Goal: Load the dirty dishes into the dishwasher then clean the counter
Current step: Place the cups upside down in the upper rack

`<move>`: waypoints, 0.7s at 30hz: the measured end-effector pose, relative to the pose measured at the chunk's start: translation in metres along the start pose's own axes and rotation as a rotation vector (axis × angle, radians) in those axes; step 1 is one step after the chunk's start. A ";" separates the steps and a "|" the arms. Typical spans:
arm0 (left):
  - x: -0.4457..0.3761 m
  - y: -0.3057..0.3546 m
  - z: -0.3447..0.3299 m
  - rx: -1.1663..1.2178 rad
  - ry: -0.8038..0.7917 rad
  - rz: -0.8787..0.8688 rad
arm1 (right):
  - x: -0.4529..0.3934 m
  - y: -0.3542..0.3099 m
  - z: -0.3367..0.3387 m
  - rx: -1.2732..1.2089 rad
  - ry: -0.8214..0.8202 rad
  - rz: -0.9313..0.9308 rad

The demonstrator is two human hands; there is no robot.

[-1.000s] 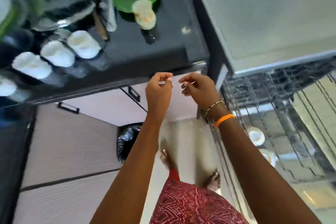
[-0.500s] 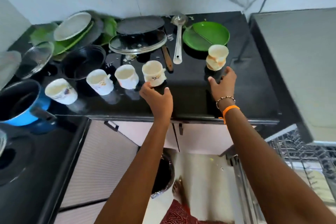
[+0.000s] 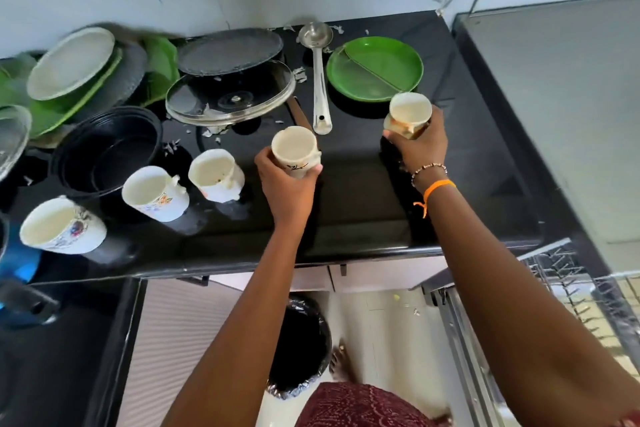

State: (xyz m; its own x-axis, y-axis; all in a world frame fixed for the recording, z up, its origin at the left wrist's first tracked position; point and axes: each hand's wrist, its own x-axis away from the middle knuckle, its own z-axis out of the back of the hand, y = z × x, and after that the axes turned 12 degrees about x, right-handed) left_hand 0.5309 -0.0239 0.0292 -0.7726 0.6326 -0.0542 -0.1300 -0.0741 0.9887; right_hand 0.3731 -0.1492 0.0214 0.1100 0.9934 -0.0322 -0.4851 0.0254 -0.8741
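Note:
My left hand (image 3: 289,184) grips a cream mug (image 3: 294,149) over the middle of the black counter (image 3: 363,204). My right hand (image 3: 419,146) holds stacked cream cups (image 3: 408,113) just in front of the green divided plate (image 3: 375,68). Three more mugs stand to the left: one plain (image 3: 214,175), one floral (image 3: 154,192), one floral near the edge (image 3: 60,225). The open dishwasher's wire rack (image 3: 585,291) shows at the lower right.
A steel ladle (image 3: 318,76), a glass lid (image 3: 230,95), a black pan (image 3: 230,50), stacked black bowls (image 3: 107,149) and piled plates (image 3: 72,62) crowd the back left. A blue pot (image 3: 17,253) sits far left. A lined bin (image 3: 299,340) stands on the floor below.
Both hands came up from in front of the dishwasher to the counter. The left closed round a mug and the right round the stacked cups.

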 end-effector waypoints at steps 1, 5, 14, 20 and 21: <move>0.001 0.000 -0.003 0.000 -0.018 -0.020 | 0.005 0.002 0.006 -0.017 0.013 -0.005; 0.015 0.007 -0.029 0.042 -0.087 -0.065 | 0.033 0.012 0.038 -0.125 0.127 0.003; 0.106 0.040 -0.120 0.135 -0.539 -0.338 | 0.095 0.082 0.147 -0.063 0.398 0.103; 0.207 0.057 -0.190 0.150 -0.901 -0.414 | 0.128 0.157 0.242 -0.044 0.589 0.007; 0.226 0.061 -0.201 0.138 -0.973 -0.437 | 0.135 0.169 0.259 -0.025 0.607 -0.010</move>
State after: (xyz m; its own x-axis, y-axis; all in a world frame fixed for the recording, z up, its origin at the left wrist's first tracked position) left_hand 0.2237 -0.0405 0.0488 0.1585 0.9295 -0.3329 -0.1564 0.3566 0.9211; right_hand 0.0813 0.0184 -0.0055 0.5930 0.7519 -0.2882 -0.4617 0.0243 -0.8867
